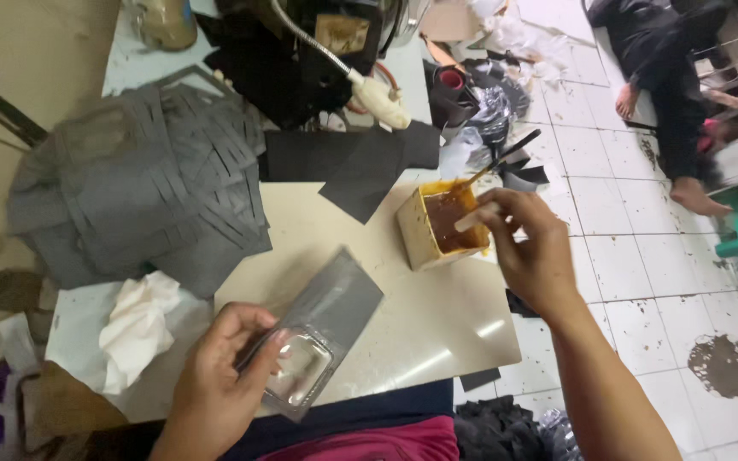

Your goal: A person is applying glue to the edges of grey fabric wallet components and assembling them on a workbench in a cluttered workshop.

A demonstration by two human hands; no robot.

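Grey card [335, 299] with a clear plastic window [301, 371] at its near end is held flat on the cream work board [420, 316] by the left hand [219, 384], whose fingers are curled over the window end while the thumb is pressed beside it. The card is laid slantwise, its far end pointing toward the square tub of amber glue [442, 224]. That tub is stood on the board's far right part, just beside the right hand [531, 248].

A thin brush [493, 164] is gripped by the right hand, the fingers being closed narrowly round its handle above the tub's right edge; the bristle end is seen dipped toward the brown glue, and the dark handle is slanted up and away to the right.

A crumpled white cloth [138, 324] is laid left of the board, near the left hand. Behind it a large heap of grey cut pieces [147, 179] is spread across the table. Black sheets [360, 162] are overlapped at the board's far edge, and a flexible lamp arm with a pale head [377, 98] is bent down above them. Scraps of black material are scattered on the white tiled floor [634, 273] to the right, where another person's bare feet [698, 196] and dark trousers are seen well apart from the work.
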